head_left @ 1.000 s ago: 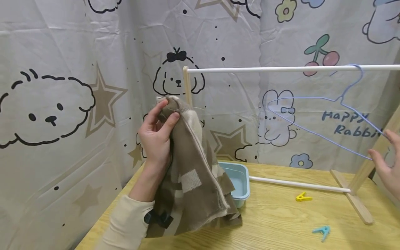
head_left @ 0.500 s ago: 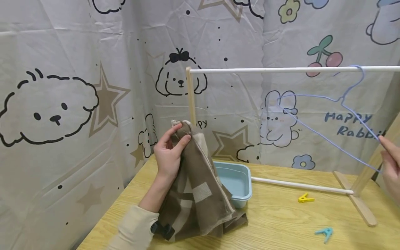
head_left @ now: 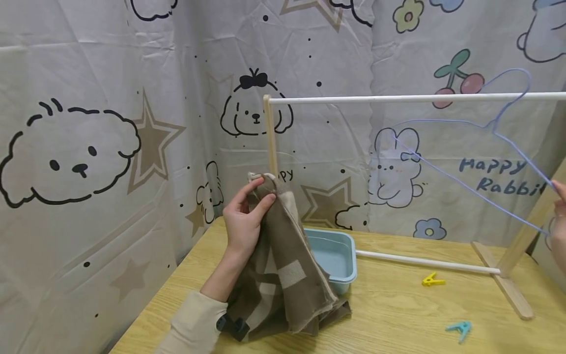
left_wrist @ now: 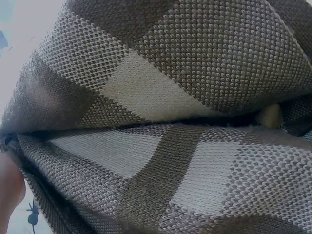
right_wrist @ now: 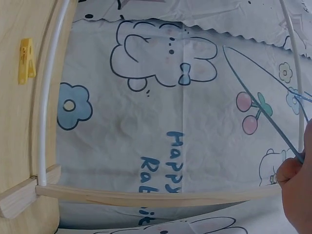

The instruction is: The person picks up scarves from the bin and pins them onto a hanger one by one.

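My left hand [head_left: 243,221] pinches the top edge of a brown-and-cream checked knit cloth [head_left: 294,275] between thumb and fingers. The cloth hangs down with its lower folds on the table; its exact kind cannot be told. Its knit [left_wrist: 151,87] fills most of the left wrist view. At the right edge, my right hand [head_left: 559,216], partly cut off, grips one end of a thin blue wire clothes hanger [head_left: 493,126]. The hanger's hook stands raised above the white rod [head_left: 353,100]. In the right wrist view the fingers [right_wrist: 290,170] curl round the hanger wire.
Behind the cloth is a light-blue plastic basin [head_left: 349,255]. A yellow clothes peg [head_left: 432,280] and a turquoise clothes peg [head_left: 461,329] lie on the wooden table [head_left: 389,314]. A wooden rack post [head_left: 535,226] rises at the right, before a printed curtain [head_left: 318,49].
My left hand has lowered the cloth and shifted it right. My right hand has taken hold of the hanger's end and raised it, lifting the hook above the rod.
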A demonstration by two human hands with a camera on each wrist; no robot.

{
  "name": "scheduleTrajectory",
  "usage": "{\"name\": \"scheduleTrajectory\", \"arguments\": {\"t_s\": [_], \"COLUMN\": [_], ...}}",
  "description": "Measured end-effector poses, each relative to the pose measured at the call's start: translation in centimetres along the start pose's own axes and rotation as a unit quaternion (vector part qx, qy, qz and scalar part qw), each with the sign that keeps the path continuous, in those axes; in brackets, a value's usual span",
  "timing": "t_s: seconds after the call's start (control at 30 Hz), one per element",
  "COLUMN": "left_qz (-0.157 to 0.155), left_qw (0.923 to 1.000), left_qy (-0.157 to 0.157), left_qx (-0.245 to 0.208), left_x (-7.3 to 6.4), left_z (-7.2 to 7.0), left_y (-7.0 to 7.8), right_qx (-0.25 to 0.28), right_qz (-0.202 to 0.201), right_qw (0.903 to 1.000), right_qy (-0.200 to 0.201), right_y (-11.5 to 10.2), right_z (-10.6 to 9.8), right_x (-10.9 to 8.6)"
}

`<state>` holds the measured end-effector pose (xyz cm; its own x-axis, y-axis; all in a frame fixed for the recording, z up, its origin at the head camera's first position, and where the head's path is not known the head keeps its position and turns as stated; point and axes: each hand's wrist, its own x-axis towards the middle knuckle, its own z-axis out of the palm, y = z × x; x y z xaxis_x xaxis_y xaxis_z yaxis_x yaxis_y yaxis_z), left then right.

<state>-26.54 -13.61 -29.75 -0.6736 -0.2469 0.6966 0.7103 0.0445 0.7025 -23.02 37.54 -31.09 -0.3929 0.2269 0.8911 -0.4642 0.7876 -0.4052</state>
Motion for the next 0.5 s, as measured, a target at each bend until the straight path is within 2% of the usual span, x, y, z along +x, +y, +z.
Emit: {"name": "scheduleTrajectory", "arguments": {"t_s": [0.1,0.23,0.5], "left_qz": [-0.002,0.0,0.006], "left_qw": [1.0,1.0,0.9999], "left_qy": [0.002,0.003,-0.005], "left_qx": [-0.004,-0.005,-0.015], "left_x": [-0.1,-0.2,-0.4], "left_z": [0.0,0.1,0.4], "left_y": [0.1,0.1,-0.1], "right_qx": [-0.044,-0.059,-0.008], "right_qz": [0.014,-0.006,-0.06], "right_qw": [0.9989,0.9982,0.9981], "right_qy": [-0.01,-0.008,0.011], "right_y": [-0.7,-1.5,-2.7], "right_z": [-0.4,-0.6,-0.5], "right_x": [0.3,0.5,0.6]}}
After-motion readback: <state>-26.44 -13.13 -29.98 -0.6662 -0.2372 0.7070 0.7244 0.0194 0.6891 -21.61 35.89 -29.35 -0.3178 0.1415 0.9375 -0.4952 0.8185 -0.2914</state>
